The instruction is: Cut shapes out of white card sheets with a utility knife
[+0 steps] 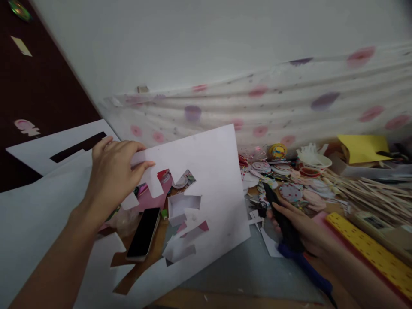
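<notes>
Here, white sheet in left hand.

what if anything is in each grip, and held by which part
The left grip pinches the white cut-out sheet at its top edge. The right grip holds a black-and-blue tool around its black part.

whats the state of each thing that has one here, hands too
Sheet: tilted up, cut through with openings
Tool: held, kind unclear
Phone: screen dark
Box: open
Bowl: holding something white
Sticks: loose, heaped
Left hand: closed on sheet
Right hand: closed around tool
</notes>
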